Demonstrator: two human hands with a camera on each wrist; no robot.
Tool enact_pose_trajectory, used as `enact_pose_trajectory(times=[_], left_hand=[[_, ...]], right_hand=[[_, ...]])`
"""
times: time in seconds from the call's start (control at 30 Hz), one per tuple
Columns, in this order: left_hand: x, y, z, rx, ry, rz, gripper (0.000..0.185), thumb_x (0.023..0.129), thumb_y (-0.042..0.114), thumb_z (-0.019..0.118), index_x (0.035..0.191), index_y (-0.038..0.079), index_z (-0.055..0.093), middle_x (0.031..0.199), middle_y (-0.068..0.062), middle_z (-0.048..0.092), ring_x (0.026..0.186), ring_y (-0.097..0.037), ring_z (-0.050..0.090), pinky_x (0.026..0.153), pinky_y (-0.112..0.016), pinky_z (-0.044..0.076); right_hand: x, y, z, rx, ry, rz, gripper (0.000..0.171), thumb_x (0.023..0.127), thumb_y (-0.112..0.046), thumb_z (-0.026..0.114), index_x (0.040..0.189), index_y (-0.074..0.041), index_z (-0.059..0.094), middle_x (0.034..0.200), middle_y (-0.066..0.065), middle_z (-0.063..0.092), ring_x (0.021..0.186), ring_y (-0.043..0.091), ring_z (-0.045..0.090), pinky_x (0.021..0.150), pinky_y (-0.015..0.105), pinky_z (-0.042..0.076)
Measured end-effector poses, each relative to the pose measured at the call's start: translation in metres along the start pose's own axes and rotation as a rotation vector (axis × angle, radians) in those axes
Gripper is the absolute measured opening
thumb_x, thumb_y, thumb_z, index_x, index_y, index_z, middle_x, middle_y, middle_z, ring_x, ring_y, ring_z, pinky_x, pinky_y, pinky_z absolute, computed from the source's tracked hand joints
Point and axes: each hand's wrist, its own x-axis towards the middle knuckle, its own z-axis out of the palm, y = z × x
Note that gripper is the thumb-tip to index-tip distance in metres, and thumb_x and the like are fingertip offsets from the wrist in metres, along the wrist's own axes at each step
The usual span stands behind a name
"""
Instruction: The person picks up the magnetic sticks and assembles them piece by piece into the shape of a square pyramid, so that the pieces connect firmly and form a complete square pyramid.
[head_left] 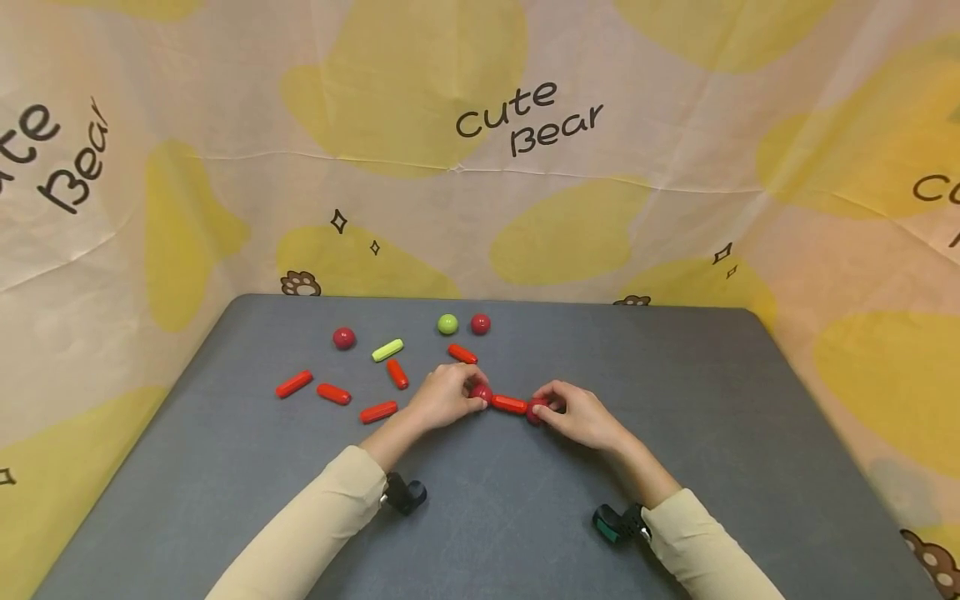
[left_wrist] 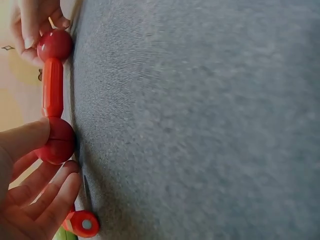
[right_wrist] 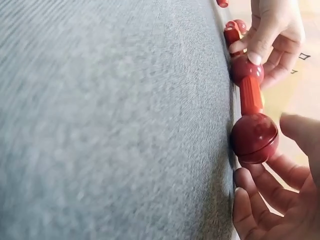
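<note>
Head view: rod (head_left: 509, 404) between both hands.

— What are the pieces made of?
— The red rod (head_left: 509, 404) and the dark red balls (right_wrist: 254, 137) look like smooth, glossy plastic; the balls catch the light.
— And the surface beneath?
— The grey table cover (head_left: 675, 400) appears matt and finely textured, like felt or woven cloth. The printed backdrop (head_left: 480, 167) looks like thin, creased fabric.

Behind the left hand's fingers (left_wrist: 35, 200), a red rod (left_wrist: 82, 223) is mostly hidden, with something green cut off at the bottom edge.
</note>
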Motion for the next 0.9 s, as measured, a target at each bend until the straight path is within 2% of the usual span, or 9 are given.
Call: enact_pose_trajectory(times=[0.17, 0.53, 0.9], left_hand=[[0.006, 0.0, 0.002, 0.009, 0.016, 0.025, 0.025, 0.074, 0.015, 0.076, 0.098, 0.01, 0.067, 0.088, 0.001, 0.068, 0.073, -0.007, 0.064, 0.066, -0.026, 0.049], [0.014, 0.003, 0.008, -0.003, 0.028, 0.038, 0.026, 0.076, 0.012, 0.074, 0.101, 0.012, 0.068, 0.093, 0.0, 0.068, 0.076, -0.011, 0.064, 0.067, -0.029, 0.049], [0.017, 0.007, 0.013, -0.046, 0.023, 0.013, 0.026, 0.076, 0.011, 0.073, 0.101, 0.011, 0.067, 0.085, -0.001, 0.067, 0.072, -0.01, 0.062, 0.064, -0.028, 0.048]], right_hand=[[0.004, -0.004, 0.002, 0.008, -0.006, 0.022, 0.011, 0.086, -0.025, 0.064, 0.089, -0.015, 0.064, 0.071, -0.006, 0.058, 0.062, 0.007, 0.049, 0.056, 0.022, 0.039], [0.015, -0.016, 0.009, -0.006, -0.092, -0.045, 0.022, 0.084, -0.022, 0.065, 0.099, -0.007, 0.063, 0.067, -0.005, 0.059, 0.051, 0.003, 0.048, 0.049, 0.02, 0.038], [0.018, -0.025, 0.014, -0.045, -0.079, -0.049, 0.018, 0.082, -0.02, 0.067, 0.096, -0.009, 0.064, 0.066, -0.004, 0.054, 0.049, 0.004, 0.043, 0.048, 0.019, 0.034]])
